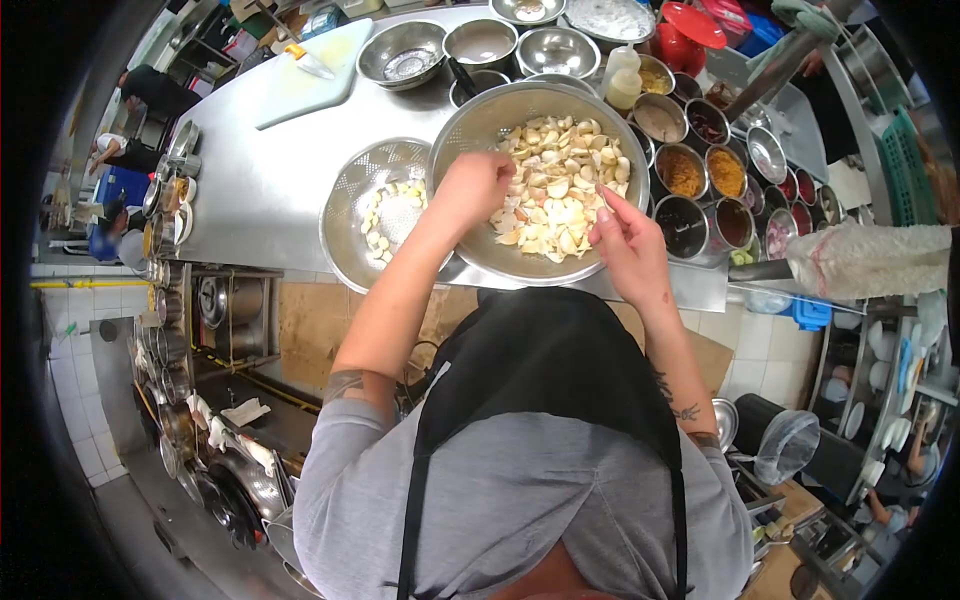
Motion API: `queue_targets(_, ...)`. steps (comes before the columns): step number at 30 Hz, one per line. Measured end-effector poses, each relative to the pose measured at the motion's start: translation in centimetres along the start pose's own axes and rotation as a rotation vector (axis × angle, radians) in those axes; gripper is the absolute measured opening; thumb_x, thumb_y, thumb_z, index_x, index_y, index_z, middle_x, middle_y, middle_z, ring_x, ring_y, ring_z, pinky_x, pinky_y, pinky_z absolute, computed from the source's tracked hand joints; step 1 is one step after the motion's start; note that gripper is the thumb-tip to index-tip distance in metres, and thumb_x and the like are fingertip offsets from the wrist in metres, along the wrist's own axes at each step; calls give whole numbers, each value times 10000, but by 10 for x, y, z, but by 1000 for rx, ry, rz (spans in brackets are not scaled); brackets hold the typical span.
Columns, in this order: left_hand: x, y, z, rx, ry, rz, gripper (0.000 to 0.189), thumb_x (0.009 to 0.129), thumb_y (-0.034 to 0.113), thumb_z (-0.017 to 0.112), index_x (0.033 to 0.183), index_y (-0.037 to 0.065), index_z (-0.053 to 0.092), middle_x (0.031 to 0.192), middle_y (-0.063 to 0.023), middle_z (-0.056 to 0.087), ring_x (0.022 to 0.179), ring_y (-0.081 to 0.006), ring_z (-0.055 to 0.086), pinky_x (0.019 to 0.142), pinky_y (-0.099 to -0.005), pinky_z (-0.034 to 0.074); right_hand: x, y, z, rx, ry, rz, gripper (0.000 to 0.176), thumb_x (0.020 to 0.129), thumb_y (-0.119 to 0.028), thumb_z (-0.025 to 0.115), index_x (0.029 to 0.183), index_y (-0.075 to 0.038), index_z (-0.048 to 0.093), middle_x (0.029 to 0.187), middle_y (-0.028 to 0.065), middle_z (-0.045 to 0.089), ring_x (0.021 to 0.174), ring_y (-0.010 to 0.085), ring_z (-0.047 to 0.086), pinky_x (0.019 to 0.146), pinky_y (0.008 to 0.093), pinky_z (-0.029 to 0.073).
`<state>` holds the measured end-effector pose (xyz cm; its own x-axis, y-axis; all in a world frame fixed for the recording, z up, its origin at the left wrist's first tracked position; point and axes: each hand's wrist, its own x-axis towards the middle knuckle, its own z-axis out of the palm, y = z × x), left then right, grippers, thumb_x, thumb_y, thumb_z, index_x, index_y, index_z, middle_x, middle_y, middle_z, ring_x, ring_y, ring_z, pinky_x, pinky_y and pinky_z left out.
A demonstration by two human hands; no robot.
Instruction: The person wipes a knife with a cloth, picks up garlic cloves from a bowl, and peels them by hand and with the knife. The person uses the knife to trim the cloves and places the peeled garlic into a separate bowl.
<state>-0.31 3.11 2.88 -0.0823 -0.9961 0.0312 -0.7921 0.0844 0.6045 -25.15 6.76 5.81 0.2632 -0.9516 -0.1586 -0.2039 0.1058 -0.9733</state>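
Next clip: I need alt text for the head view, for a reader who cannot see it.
A person's left hand and right hand reach into a large metal colander of peeled garlic cloves on a steel counter. A smaller colander with a few cloves sits to its left; small pots of spices stand to the right.

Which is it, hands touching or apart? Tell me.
Apart. The head view shows garlic cloves in the metal colander lying plainly between the left hand and the right hand.
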Motion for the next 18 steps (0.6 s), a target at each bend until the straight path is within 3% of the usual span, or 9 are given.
queue_targets(5, 18, -12, 26, 186, -91, -2, 207, 767, 141, 651, 944, 45, 701, 923, -176, 673, 887, -343, 640, 807, -412, 504, -3, 4, -3, 19, 9, -15, 390, 973, -147, 523, 1326, 18, 517, 806, 37, 624, 742, 67, 557, 702, 229, 464)
queue_targets(8, 25, -5, 26, 153, -130, -103, 219, 747, 145, 664, 944, 59, 707, 938, -181, 670, 880, -346, 641, 793, -410, 508, -4, 3, -2, 52, -6, -7, 387, 971, -143, 537, 1323, 16, 521, 832, 41, 636, 743, 68, 560, 697, 223, 466)
queue_targets(11, 21, -4, 20, 115, -63, -16, 217, 802, 129, 641, 992, 38, 692, 919, -166, 681, 823, -287, 663, 751, -372, 516, -4, 2, 0, 86, -17, -18, 383, 967, -151, 555, 1312, 13, 534, 844, 39, 641, 730, 62, 550, 683, 217, 462)
queue_targets(14, 7, 6, 9, -388, -36, -197, 226, 887, 104, 586, 1075, -7, 646, 891, -116, 687, 751, -183, 649, 676, -298, 505, -3, 5, 0, 65, -12, -64, 355, 961, -160, 573, 1277, 0, 571, 817, 16, 637, 691, 47, 520, 653, 211, 451)
queue_targets(15, 0, 12, 6, -674, -88, -251, 225, 954, 86, 520, 1128, -31, 603, 866, -60, 673, 686, -89, 581, 606, -220, 455, -1, 8, 0, 16, -6, -79, 342, 958, -160, 577, 1263, -6, 584, 801, 4, 631, 675, 42, 507, 639, 209, 445)
queue_targets(18, -26, 40, 2, -1141, -33, -366, 220, 969, 104, 510, 1134, -6, 605, 853, -34, 666, 636, -61, 531, 560, -190, 402, 1, 14, 9, 11, 3, -158, 316, 948, -156, 594, 1237, -29, 611, 748, -22, 607, 627, 36, 471, 590, 213, 424)
